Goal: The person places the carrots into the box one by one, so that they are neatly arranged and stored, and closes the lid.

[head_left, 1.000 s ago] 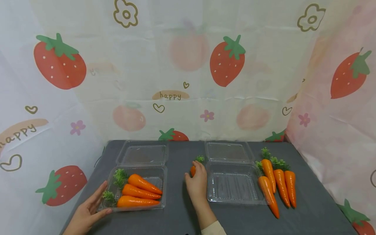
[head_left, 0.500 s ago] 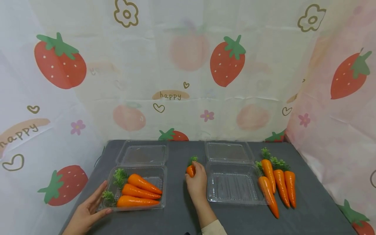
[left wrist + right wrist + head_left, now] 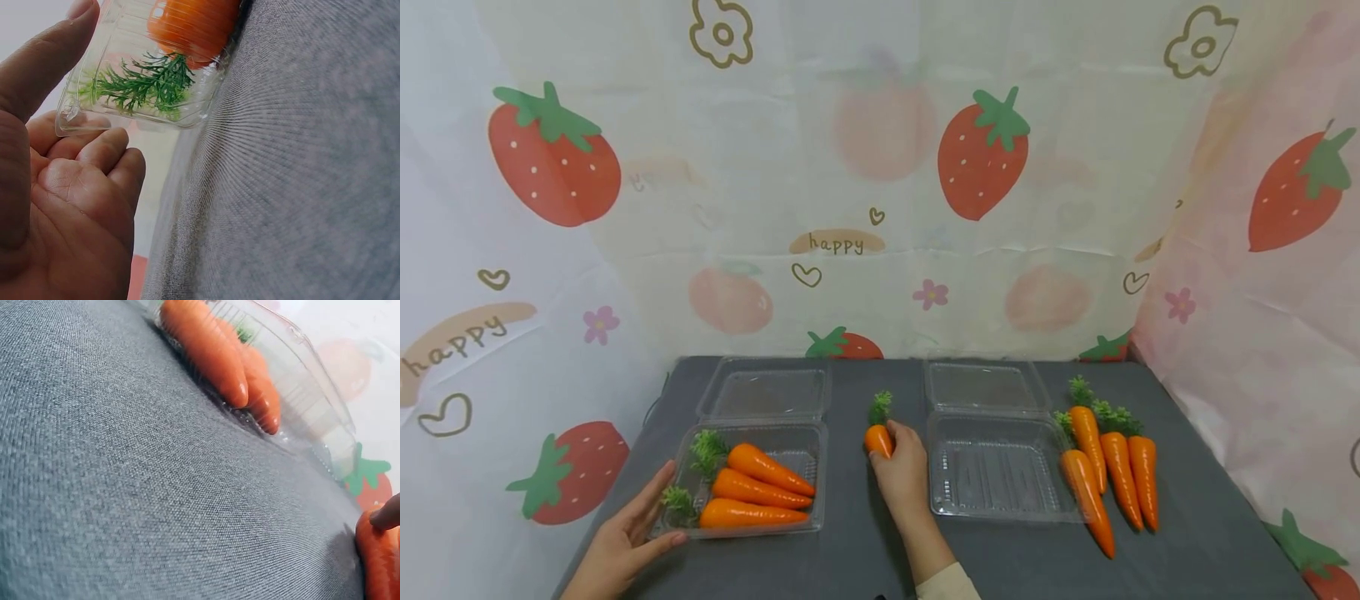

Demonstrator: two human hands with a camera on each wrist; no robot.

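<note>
My right hand (image 3: 901, 475) pinches a carrot (image 3: 877, 440) with a green leafy top (image 3: 881, 406), between the two plastic boxes. In the right wrist view one fingertip (image 3: 386, 515) presses on that carrot (image 3: 380, 565). My left hand (image 3: 625, 533) lies at the near left corner of the left clear plastic box (image 3: 820, 475), thumb and fingers extended on either side of the corner. Several carrots (image 3: 756, 513) lie in this box, their tops to the left. Through its wall the left wrist view shows green leaves (image 3: 150, 84) and an orange carrot (image 3: 194, 28).
A second clear plastic box (image 3: 992, 475) stands right of centre, its lid (image 3: 985, 387) folded back. Beside it several carrots (image 3: 1118, 479) lie on the grey cloth (image 3: 857, 550); one (image 3: 1088, 504) lies against the box's right edge. The left box's lid (image 3: 765, 392) is folded back too.
The carrot in my right hand has come out leftward and toward me, so more of its orange body shows. My left hand and the boxes stay put.
</note>
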